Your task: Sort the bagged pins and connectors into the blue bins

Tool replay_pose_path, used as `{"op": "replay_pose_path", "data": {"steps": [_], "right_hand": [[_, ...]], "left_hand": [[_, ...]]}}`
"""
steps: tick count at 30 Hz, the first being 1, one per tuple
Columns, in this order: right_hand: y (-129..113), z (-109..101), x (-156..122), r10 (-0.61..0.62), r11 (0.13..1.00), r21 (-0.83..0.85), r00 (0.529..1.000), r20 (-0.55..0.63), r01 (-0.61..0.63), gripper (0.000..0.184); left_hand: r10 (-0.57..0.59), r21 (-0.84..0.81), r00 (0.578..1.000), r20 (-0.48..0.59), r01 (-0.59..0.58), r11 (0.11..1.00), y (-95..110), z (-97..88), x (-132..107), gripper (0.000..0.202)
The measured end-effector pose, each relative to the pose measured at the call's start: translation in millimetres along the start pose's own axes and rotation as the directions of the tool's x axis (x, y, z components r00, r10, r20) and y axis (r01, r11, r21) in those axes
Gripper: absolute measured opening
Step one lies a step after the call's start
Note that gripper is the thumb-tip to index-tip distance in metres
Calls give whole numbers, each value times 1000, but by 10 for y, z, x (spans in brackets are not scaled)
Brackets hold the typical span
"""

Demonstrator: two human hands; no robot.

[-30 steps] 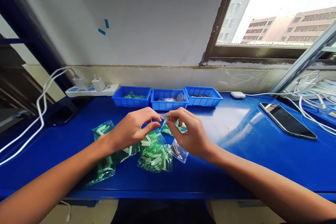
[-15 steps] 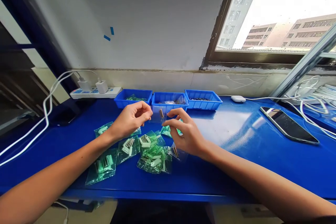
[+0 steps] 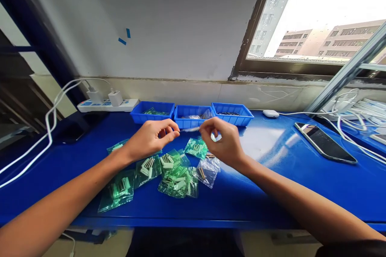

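Note:
A small clear plastic bag (image 3: 190, 129) is stretched between my hands above the table, seen almost edge-on. My left hand (image 3: 155, 136) pinches its left end between thumb and fingertips. At the other end, my right hand (image 3: 223, 139) is closed in a pinch on the bag. Below my right hand lies another clear bag with brass-coloured pins (image 3: 207, 172), partly overlapping a similar one. Green-tinted bags holding white pieces and metal pins lie under and left of my hands, among them a bag (image 3: 196, 147), a pile (image 3: 177, 180) and a bag (image 3: 120, 188).
Three blue bins stand along the wall: the left bin (image 3: 135, 117) with green bags, the middle bin (image 3: 181, 123) with clear bags, the right bin (image 3: 233, 121) with small dark parts. A phone (image 3: 327, 142), white case (image 3: 270, 113), cables and power strip (image 3: 129, 105) sit around.
My right hand's fingers have closed onto the bag's right end. The bag has turned from facing me to nearly edge-on. My left hand keeps its pinch.

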State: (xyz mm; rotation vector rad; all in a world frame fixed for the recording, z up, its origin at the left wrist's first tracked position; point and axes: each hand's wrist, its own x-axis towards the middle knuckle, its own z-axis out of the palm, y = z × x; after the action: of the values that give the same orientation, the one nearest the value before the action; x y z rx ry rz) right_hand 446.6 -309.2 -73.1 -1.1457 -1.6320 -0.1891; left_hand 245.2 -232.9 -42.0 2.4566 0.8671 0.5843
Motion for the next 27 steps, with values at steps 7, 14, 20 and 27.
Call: {"op": "replay_pose_path", "data": {"steps": [7,14,20,27], "right_hand": [[497,-84,191,46,792,-609,989,139,49,27],[199,-337,105,172,866,-499,947,270,-15,32],[-203,-165,-34,209,973,-186,862,463,-136,25],[-231,-28,-51,417,716,204,643,642,-668,41]], "left_hand": [[-341,508,887,310,148,848,-362,-423,12,60],[-271,497,917,293,96,862,-478,-266,69,37],[13,370,1000,-4,-11,929,-297,-102,56,21],[616,357,788,15,-579,733,-13,190,-102,19]]}}
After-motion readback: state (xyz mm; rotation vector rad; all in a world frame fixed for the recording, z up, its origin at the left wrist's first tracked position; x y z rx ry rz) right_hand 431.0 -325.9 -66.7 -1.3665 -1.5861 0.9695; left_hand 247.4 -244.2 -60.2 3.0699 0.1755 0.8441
